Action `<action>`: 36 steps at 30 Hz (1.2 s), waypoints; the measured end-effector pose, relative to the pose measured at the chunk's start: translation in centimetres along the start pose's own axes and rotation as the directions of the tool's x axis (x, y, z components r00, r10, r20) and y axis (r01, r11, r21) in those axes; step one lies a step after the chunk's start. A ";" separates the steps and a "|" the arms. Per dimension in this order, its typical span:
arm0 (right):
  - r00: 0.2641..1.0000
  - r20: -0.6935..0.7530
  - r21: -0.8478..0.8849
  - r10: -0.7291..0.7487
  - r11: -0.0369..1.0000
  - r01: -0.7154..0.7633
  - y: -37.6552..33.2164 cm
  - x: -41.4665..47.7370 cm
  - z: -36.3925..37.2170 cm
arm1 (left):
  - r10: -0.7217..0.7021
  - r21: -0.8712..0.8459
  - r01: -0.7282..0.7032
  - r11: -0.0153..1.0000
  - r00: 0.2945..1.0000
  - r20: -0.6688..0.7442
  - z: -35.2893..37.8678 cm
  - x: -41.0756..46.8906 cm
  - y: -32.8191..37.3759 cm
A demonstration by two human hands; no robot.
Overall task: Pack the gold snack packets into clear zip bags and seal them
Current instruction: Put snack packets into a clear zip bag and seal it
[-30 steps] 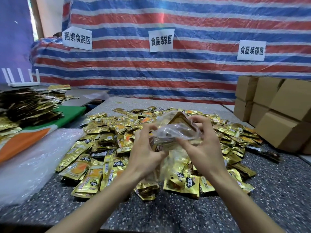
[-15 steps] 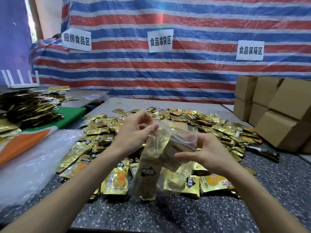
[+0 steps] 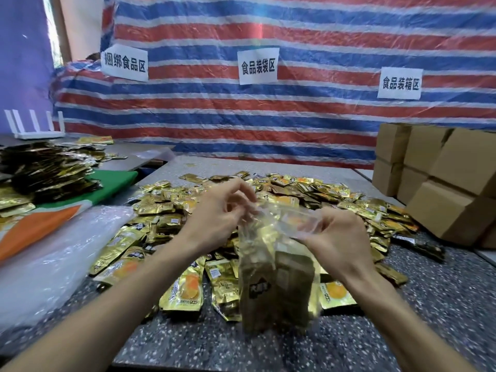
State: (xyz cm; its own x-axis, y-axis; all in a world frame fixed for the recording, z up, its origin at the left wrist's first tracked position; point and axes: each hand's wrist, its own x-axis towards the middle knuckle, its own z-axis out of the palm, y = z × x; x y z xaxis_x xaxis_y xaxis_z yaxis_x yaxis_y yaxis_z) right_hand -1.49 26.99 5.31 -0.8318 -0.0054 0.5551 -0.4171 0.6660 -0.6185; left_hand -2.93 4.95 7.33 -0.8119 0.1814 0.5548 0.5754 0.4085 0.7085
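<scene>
Gold packets [image 3: 185,288] with orange prints, speckled grey counter [image 3: 442,304], red-blue-white striped tarp [image 3: 295,30] behind counter, brown boxes [image 3: 451,210], white signs [image 3: 258,66]

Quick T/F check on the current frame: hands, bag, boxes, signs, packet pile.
1. The left hand and right hand both hold the top of the clear zip bag. True.
2. That bag is empty. False: gold packets are inside it.
3. The cardboard boxes stand on the left. False: they are stacked on the right.
4. Three white signs hang on the striped tarp. True.
5. The loose pile lies in a tray. False: it lies straight on the speckled table.
</scene>
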 end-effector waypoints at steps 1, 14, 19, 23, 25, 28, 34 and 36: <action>1.000 -0.006 0.040 -0.003 0.999 0.004 0.1 0.0 0.1 | -0.004 -0.001 0.004 1.000 1.000 -0.019 0.1 0.1 0.0; 0.963 0.247 0.467 0.109 0.857 -0.217 0.4 0.1 -1.7 | -0.338 -0.301 0.308 0.902 0.940 -0.051 -0.5 -0.3 -1.5; 0.938 0.331 0.475 0.107 0.840 -0.263 0.6 0.2 -2.3 | -0.465 -0.423 0.433 0.796 0.885 0.029 -1.3 -0.6 -1.9; 0.943 0.307 0.549 0.127 0.786 -0.285 0.4 0.2 -2.5 | -0.479 -0.556 0.446 0.702 0.873 0.096 -1.8 -0.9 -1.9; 0.964 0.232 0.578 0.128 0.779 -0.242 0.5 0.0 -2.7 | -0.451 -0.675 0.433 0.598 0.877 0.163 -2.1 -1.1 -1.9; 0.976 0.176 0.617 0.125 0.759 -0.208 0.8 -0.4 -2.7 | -0.390 -0.791 0.391 0.470 0.896 0.210 -2.3 -1.5 -2.1; 0.967 0.149 0.646 0.205 0.721 -0.252 1.0 -0.4 -1.6 | -0.454 -0.718 0.436 0.543 0.871 0.185 -1.1 -2.0 -2.5; 0.970 0.133 0.637 0.202 0.733 -0.240 0.8 -0.3 -1.7 | -0.435 -0.671 0.407 0.620 0.890 0.138 -1.3 -2.1 -2.5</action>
State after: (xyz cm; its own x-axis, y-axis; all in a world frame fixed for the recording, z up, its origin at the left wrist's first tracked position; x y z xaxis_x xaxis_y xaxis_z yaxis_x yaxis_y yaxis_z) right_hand -1.00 28.80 5.55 -0.9402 0.0297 0.3393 -0.3391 0.0143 -0.9407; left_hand -2.60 2.41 4.94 -0.9863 0.1072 0.1256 0.0922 -0.2737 0.9574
